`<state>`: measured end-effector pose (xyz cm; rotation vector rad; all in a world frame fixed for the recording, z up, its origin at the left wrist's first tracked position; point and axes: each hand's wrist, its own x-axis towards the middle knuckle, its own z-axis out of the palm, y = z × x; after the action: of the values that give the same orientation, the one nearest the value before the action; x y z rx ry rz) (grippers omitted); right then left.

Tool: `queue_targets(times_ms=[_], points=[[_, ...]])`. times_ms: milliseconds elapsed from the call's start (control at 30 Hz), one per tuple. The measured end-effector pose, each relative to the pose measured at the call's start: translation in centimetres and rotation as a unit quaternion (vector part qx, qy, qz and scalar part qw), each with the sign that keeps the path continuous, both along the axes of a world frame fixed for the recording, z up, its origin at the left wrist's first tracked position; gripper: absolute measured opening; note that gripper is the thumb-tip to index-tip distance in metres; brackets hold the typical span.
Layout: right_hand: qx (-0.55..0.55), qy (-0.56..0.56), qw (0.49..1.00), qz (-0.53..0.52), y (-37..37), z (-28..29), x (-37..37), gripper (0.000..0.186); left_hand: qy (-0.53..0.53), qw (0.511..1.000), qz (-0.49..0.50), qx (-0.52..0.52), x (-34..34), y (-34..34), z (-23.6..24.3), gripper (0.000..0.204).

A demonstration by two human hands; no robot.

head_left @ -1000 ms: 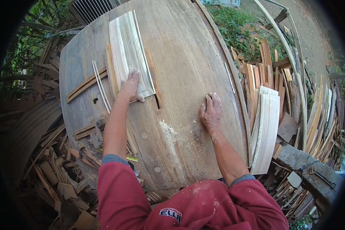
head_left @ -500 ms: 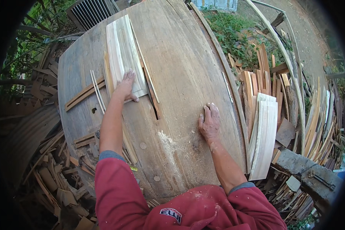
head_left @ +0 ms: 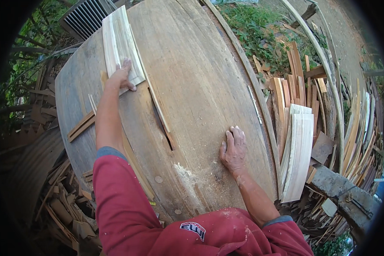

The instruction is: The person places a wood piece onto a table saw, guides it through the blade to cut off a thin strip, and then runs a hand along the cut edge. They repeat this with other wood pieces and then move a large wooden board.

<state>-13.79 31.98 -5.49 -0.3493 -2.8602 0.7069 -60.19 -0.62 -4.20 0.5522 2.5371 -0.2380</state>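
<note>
Hands number two, both bare and dusty. The left hand lies over the near end of one pale wooden board, fingers spread and thumb out at the end edge; whether it grips underneath cannot be told. The right hand rests on the tabletop, fingers loosely curled, with nothing visible in its hold.

The board lies on the far left part of the tabletop. One thin wooden strip runs along its right edge and past its near end, beside one dark slot. Compared with a second ago, the board and left hand are farther up the table, more of the slot is bare, and the strip reaches well nearer than the board's end; the right hand keeps its pose.

Toward the person are one patch of sawdust and two round plugs. The red sweatshirt bears one small printed badge with lettering on it.

Beyond the right edge, two pale boards lean by brown offcuts; one slatted frame stands at the upper left.
</note>
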Motion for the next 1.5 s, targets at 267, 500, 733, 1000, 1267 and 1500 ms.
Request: queue_targets(times_ms=[267, 500, 733, 1000, 1267, 1500], points=[[-0.003, -0.040, 0.999, -0.003, 0.9, 0.1, 0.1, 0.052, -0.017, 0.999, -0.017, 0.041, -2.6, 10.7, 0.5, 0.138], [-0.018, -0.046, 0.999, 0.001, 1.3, -0.3, 0.3, 0.056, -0.020, 1.000, -0.003, 0.006, -2.8, 18.6, 0.1, 0.136], [-0.027, -0.044, 0.999, -0.001, 1.5, -0.1, 0.3, 0.056, -0.005, 0.997, -0.075, -0.016, -0.7, 24.3, -0.8, 0.141], [-0.058, 0.008, 0.998, 0.005, 1.9, -0.5, 0.9, 0.057, -0.004, 0.995, -0.101, -0.016, 7.7, 28.4, 0.1, 0.137], [-0.127, 0.083, 0.988, -0.035, 1.8, -0.9, 2.0, 0.059, 0.007, 0.991, -0.129, -0.018, 17.6, 29.0, 1.1, 0.138], [-0.069, 0.147, 0.982, -0.097, 4.5, -1.1, -7.3, 0.037, 0.006, 0.993, -0.115, 0.016, 22.9, 29.0, 0.9, 0.139]])
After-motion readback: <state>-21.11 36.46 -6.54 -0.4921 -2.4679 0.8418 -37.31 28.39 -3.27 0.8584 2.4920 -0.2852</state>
